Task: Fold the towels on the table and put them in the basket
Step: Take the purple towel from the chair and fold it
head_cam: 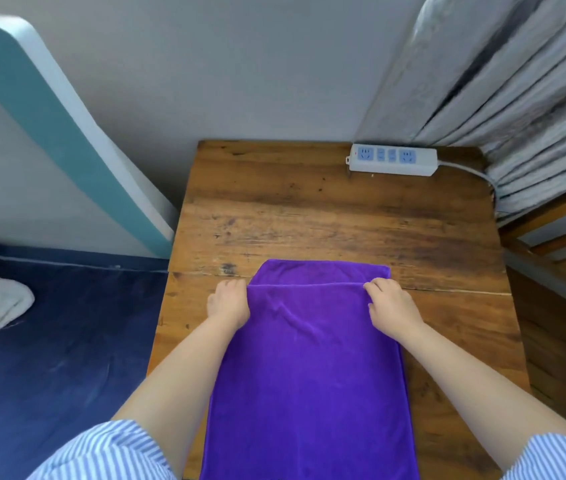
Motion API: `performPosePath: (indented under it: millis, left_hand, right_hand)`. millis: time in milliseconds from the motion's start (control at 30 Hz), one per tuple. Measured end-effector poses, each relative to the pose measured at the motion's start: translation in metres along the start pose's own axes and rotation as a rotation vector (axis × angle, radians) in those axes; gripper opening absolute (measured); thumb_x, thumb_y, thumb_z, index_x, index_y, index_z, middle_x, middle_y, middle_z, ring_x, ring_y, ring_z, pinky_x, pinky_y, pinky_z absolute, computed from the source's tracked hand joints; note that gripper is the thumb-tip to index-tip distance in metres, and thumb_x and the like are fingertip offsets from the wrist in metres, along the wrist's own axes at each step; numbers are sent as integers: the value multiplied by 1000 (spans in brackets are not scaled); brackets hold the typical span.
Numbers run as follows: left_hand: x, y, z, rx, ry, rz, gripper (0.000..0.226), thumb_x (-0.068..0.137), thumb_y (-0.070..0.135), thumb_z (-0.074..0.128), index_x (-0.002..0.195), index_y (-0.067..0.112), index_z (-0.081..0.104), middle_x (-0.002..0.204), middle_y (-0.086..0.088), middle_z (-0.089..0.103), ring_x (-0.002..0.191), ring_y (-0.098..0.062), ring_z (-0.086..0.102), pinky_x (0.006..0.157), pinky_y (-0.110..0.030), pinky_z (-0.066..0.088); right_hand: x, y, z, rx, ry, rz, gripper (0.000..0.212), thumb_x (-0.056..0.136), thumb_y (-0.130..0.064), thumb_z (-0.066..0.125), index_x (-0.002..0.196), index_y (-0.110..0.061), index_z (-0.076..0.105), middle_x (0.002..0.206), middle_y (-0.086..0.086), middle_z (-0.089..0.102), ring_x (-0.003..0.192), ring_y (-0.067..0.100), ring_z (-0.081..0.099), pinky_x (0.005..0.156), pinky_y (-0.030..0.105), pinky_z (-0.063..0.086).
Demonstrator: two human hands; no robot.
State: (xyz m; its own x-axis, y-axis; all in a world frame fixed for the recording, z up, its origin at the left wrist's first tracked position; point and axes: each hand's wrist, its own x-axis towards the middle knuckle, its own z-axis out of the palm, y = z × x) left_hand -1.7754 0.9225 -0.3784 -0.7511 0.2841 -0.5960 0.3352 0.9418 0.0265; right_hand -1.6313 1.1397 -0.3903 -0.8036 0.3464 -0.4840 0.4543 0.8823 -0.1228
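Worn brown wooden counter (326,209) fills the centre of the view, with its far half bare except a white power strip with blue sockets (392,160) at the far right corner. No basket in view, so I can't say where it sits.

Purple rectangular microfibre towel (309,375) lies flat on the near half of the counter, long axis running straight away from me, near end going out of view at the bottom. Top layer's far edge stops just short of the lower layer's far edge, which shows as a purple strip beyond. Looks like a lengthwise fold in hand, edges not yet aligned.

My left hand (229,304) is at the top layer's far left corner; my right hand (392,308) is at its far right corner. Both equally near, one per corner, so this is a two-hand move.

Fingers: left fingers (231,285) curled down at the towel's left edge, right fingers (377,287) curled onto the corner. Both appear pinched on the top layer's edge. Thumbs are hidden, so that's a judgement.

Key relation: target edge lies directly ahead of both sets of fingers, along the long axis. Next move likely a short push forward, both corners together to avoid skew.
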Motion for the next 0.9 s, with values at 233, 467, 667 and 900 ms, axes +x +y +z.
performPosePath:
  millis: [233,467,667,900]
  left_hand:
    - [24,-10,-2,104,-29,219,25,95,23,43,113,10,56,120,-6,57,121,-26,38,98,-32,35]
    - [34,-3,-31,-36,63,412,17,95,18,44,90,9,58,102,-10,61,104,-26,48,82,-27,32]
    - [55,25,-31,181,-11,332,29,97,20,36,116,5,52,129,-12,44,119,-29,46,91,-38,43]
    - [73,36,-30,330,-106,516,31,92,22,43,114,7,60,131,-9,52,132,-25,34,109,-29,30]
  right_hand:
    - [29,9,-10,-63,-53,-85,31,89,-15,46,118,-18,57,118,2,61,118,21,45,105,32,29]
    - [34,28,-33,169,4,-73,22,90,-15,49,104,-8,64,114,7,59,111,21,48,97,27,39]
    - [52,22,-21,201,-42,72,27,91,-9,47,113,-6,61,146,6,34,136,23,29,109,33,31]
    - [56,21,-23,127,-66,93,23,88,-12,50,101,-12,68,113,7,59,113,24,44,93,32,41]
